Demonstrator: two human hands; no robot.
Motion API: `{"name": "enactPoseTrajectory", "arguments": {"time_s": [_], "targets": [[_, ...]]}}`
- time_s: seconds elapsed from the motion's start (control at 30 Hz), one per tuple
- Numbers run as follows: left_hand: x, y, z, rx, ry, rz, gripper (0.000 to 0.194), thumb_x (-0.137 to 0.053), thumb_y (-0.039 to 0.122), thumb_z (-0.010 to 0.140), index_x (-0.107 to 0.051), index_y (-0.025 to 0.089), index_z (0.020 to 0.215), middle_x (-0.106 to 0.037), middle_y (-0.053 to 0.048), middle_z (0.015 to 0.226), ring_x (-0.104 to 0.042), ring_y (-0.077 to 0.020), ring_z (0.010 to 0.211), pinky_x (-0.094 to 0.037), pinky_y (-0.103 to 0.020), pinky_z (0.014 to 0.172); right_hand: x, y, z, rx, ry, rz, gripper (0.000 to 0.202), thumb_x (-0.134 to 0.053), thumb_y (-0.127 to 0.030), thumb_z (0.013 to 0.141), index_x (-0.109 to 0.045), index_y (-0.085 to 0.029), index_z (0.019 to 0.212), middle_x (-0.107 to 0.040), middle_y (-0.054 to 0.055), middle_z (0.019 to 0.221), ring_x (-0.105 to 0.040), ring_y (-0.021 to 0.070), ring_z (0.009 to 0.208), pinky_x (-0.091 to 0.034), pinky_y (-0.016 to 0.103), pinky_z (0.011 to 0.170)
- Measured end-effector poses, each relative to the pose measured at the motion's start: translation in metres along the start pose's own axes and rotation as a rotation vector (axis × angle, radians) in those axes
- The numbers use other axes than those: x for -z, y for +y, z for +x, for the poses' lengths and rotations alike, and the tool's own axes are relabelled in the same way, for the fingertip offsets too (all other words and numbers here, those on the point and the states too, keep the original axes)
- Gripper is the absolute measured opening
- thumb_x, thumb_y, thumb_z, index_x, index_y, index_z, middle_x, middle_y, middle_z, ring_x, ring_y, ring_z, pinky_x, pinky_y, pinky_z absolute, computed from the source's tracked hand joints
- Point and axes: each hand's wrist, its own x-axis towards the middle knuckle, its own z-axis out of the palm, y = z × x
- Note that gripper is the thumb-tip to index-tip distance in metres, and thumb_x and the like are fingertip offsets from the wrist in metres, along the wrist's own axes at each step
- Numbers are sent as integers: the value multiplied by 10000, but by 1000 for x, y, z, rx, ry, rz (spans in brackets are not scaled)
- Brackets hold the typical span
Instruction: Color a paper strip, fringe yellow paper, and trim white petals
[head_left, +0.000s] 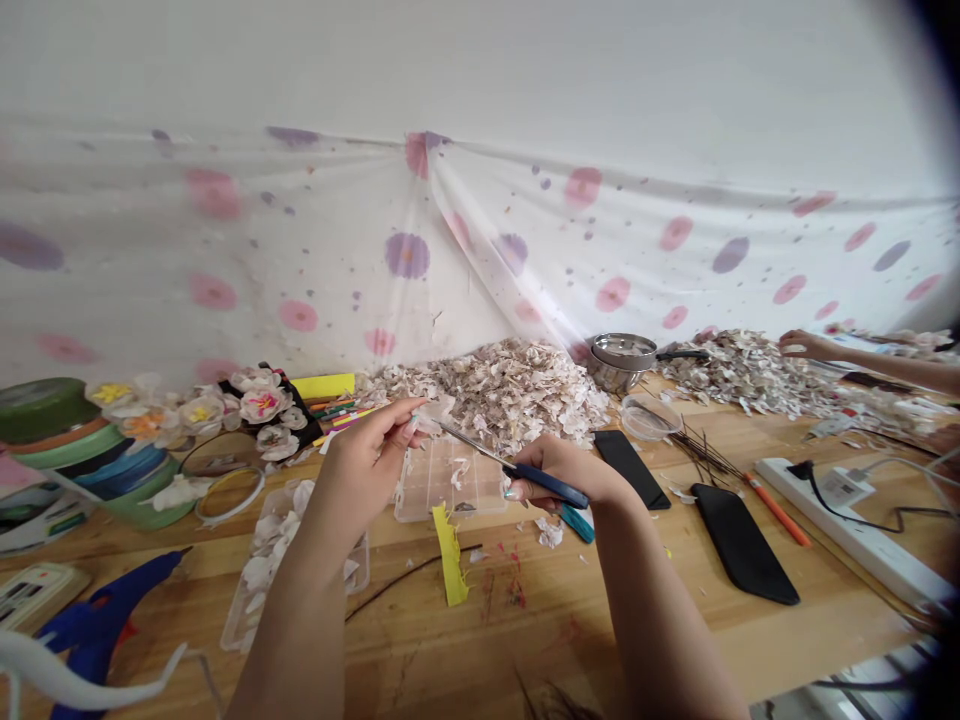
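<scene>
My left hand [386, 438] is closed in a pinch on a thin whitish petal-like piece [436, 410]. My right hand [551, 470] grips a slim tool with a dark blue handle [553, 487] and a long metal shaft. The shaft's tip meets or nearly meets the pale piece; contact is unclear. Below both hands lies a clear compartment box [427, 500] with a few scraps. A fringed yellow strip [450, 560] rests in front of it. Beside my left forearm, a clear tray [234, 622] holds white petals.
Behind stands a large heap of pale flakes [517, 385]. At left are a blue glue gun [105, 610] and made flowers [262, 400]. At right lie two black phones [742, 540] and a white power strip [862, 535]. Another person's hand [806, 345] reaches toward a second heap.
</scene>
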Motion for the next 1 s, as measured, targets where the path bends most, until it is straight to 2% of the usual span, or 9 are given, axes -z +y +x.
{"name": "enactPoseTrajectory", "arguments": {"time_s": [0.23,0.33,0.47,0.53,0.6,0.73,0.87,1.0], "targets": [[-2,-2,2,-5,-12,-82,363,-493,339,889,-539,182,1212,-638,-33,874,-654,-156,756,-502,-284,753,9,5,-4,19,-20,4,458,-737,-533,655,-496,-156,553,-456,-56,411,-402,66,376,-282,184,378],[-2,-1,2,-15,-26,-61,376,-470,322,895,-493,172,1239,-643,-31,849,-641,-156,755,-491,-286,758,13,10,-5,127,84,34,485,-688,-582,689,-506,-151,560,-459,-48,414,-378,64,376,-274,194,385],[-4,4,-1,-43,-179,32,400,-440,286,898,-460,203,1288,-657,-29,878,-640,-152,764,-486,-282,750,7,13,5,305,332,186,492,-597,-612,765,-574,-134,652,-448,-48,403,-362,72,373,-275,210,403],[-7,7,-3,-72,-281,77,414,-430,253,891,-461,227,1303,-670,-30,906,-644,-155,792,-487,-287,768,-1,11,12,331,366,222,484,-591,-607,773,-592,-133,676,-460,-46,405,-377,76,369,-287,210,404],[-11,10,-5,-91,-347,102,428,-423,232,885,-468,252,1310,-684,-38,946,-649,-166,857,-491,-295,793,-9,7,17,305,359,197,485,-600,-595,772,-560,-146,594,-461,-40,397,-382,73,365,-293,207,397],[-16,11,-5,-97,-398,113,439,-408,219,881,-482,265,1312,-686,-64,1034,-640,-191,987,-497,-314,836,-19,-1,18,209,326,124,449,-668,-467,757,-475,-161,491,-476,-35,410,-400,65,385,-292,191,395],[-20,7,-3,-83,-406,105,413,-412,232,892,-483,248,1298,-672,-49,992,-634,-181,946,-494,-315,840,-21,-2,16,191,296,94,318,-669,-291,742,-488,-154,519,-476,-45,433,-395,59,408,-286,179,407],[-25,2,0,-28,-331,24,394,-463,305,895,-487,233,1282,-650,-44,977,-629,-176,885,-505,-308,802,-23,1,19,256,396,129,197,-624,-197,706,-502,-158,557,-462,-52,457,-386,66,427,-295,182,417]]}}
